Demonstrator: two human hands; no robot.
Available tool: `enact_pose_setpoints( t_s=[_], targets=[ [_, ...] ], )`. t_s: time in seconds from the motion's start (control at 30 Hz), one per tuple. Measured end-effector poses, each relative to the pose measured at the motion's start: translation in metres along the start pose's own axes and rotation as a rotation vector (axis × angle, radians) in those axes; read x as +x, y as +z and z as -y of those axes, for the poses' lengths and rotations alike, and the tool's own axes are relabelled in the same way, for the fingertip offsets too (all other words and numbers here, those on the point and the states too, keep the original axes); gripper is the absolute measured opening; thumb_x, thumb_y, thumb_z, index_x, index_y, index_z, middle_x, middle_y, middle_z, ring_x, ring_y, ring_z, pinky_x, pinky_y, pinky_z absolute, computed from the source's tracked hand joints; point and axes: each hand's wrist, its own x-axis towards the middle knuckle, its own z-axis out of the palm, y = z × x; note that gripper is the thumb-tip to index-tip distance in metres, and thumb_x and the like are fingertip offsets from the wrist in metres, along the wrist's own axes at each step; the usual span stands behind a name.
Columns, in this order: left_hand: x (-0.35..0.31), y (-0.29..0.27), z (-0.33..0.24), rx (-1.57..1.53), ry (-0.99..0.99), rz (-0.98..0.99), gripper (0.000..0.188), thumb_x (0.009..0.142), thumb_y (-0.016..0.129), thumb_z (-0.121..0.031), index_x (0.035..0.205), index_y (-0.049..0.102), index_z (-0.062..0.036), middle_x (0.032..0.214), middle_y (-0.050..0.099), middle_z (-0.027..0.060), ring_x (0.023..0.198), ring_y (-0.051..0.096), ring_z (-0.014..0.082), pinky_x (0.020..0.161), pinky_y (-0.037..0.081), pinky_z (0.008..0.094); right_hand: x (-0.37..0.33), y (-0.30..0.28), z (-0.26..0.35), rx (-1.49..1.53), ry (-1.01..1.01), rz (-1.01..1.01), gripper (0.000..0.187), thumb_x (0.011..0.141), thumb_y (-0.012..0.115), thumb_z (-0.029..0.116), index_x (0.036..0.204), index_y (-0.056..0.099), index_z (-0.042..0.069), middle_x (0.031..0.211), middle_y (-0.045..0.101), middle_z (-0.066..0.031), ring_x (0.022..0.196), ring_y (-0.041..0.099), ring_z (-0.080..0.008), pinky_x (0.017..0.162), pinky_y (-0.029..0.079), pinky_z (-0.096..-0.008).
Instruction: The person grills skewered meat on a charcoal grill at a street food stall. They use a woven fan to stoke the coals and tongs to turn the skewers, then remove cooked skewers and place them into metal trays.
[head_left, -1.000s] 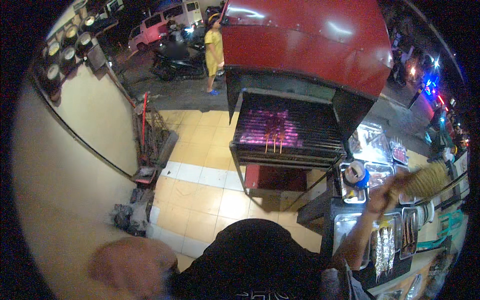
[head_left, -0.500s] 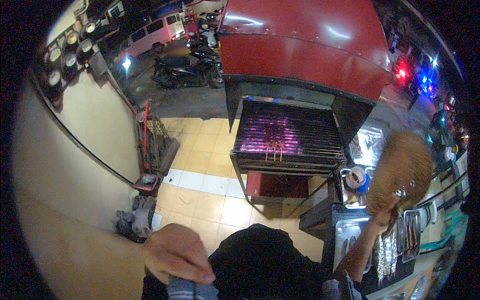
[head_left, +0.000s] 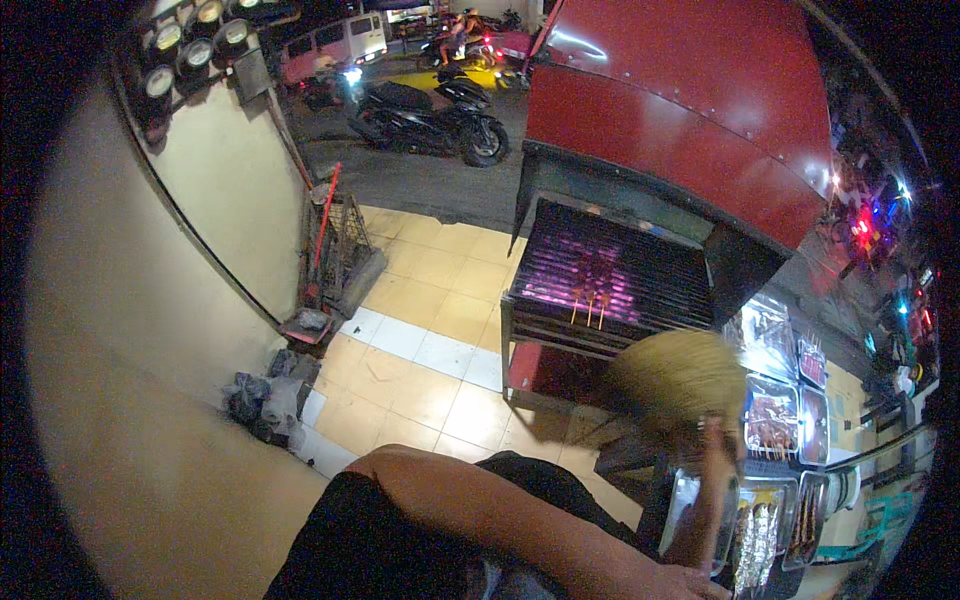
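A round woven hand fan (head_left: 680, 385), blurred by its motion, is in my right hand (head_left: 716, 448), whose fingers are closed round its handle. The fan is at the near right corner of the charcoal grill (head_left: 670, 290). Glowing purple coals show through the grate, and a few skewers (head_left: 588, 308) lie on it with their sticks toward me. My left forearm crosses my body to the right, over my dark clothing. My left hand (head_left: 685, 582) is low by my right forearm at the picture's lower edge; its fingers are mostly hidden.
A red metal hood (head_left: 690, 120) rises over the grill. On the right are trays of skewers (head_left: 772, 418) and foil-wrapped pieces (head_left: 757, 540). A wall (head_left: 215, 190), plastic bags (head_left: 270, 400) and a wire rack (head_left: 345, 235) are at left. A parked motorcycle (head_left: 435, 115) stands beyond the tiled floor.
The fan has swung left and down from above the trays toward the grill's near corner. My left hand has moved from the lower middle across to the right. The view has shifted.
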Motion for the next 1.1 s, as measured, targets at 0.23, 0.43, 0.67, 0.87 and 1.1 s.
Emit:
enact_pose_setpoints(
  t_s=[0.23,0.43,0.67,0.87,1.1],
  targets=[
    [0.009,-0.043,-0.047,0.043,-0.285,-0.022,0.032,0.097,0.068,-0.03,0.115,0.065,-0.0037,0.122,0.066,0.0228,0.125,0.057,0.0448,0.113,0.034,0.0628,0.013,-0.035,-0.013,0.213,-0.112,-0.442,0.048,0.097,0.068,0.028,0.137,0.059,0.003,0.128,0.066,-0.0134,0.11,0.064,-0.0286,0.095,0.052,-0.0423],
    [-0.005,-0.051,-0.021,0.604,-0.32,-0.169,0.037,0.092,0.066,-0.031,0.119,0.06,-0.0071,0.114,0.064,0.0195,0.105,0.065,0.0409,0.094,0.052,0.0533,-0.075,0.044,0.016,0.043,-0.178,0.643,0.051,0.095,0.07,0.027,0.139,0.057,0.004,0.131,0.065,-0.0138,0.114,0.063,-0.0284,0.099,0.051,-0.0423],
    [-0.076,-0.052,-0.077,0.134,-0.145,0.123,0.034,0.098,0.064,-0.029,0.123,0.063,-0.0053,0.128,0.064,0.0226,0.109,0.066,0.0456,0.096,0.049,0.0561,0.0,-0.075,-0.036,0.53,-0.121,-0.605,0.057,0.094,0.07,0.021,0.144,0.051,0.003,0.14,0.057,-0.0157,0.122,0.059,-0.0294,0.108,0.047,-0.0424],
    [-0.123,-0.059,-0.14,0.061,-0.261,0.215,0.045,0.1,0.064,-0.041,0.125,0.065,-0.0028,0.138,0.063,0.0251,0.119,0.065,0.0485,0.105,0.044,0.0627,-0.05,0.044,-0.003,0.55,0.215,0.257,0.029,0.1,0.066,0.017,0.125,0.067,0.002,0.112,0.071,-0.0089,0.101,0.068,-0.0238,0.086,0.055,-0.0377],
    [-0.196,-0.058,-0.102,0.187,-0.442,-0.079,0.081,0.092,0.064,-0.067,0.135,0.062,0.0011,0.139,0.062,0.0241,0.123,0.063,0.0422,0.103,0.048,0.0545,-0.021,-0.001,0.002,-0.191,-0.109,-0.169,0.022,0.102,0.065,0.026,0.111,0.068,0.006,0.116,0.07,-0.0133,0.099,0.065,-0.0264,0.087,0.055,-0.0403]
  ],
)
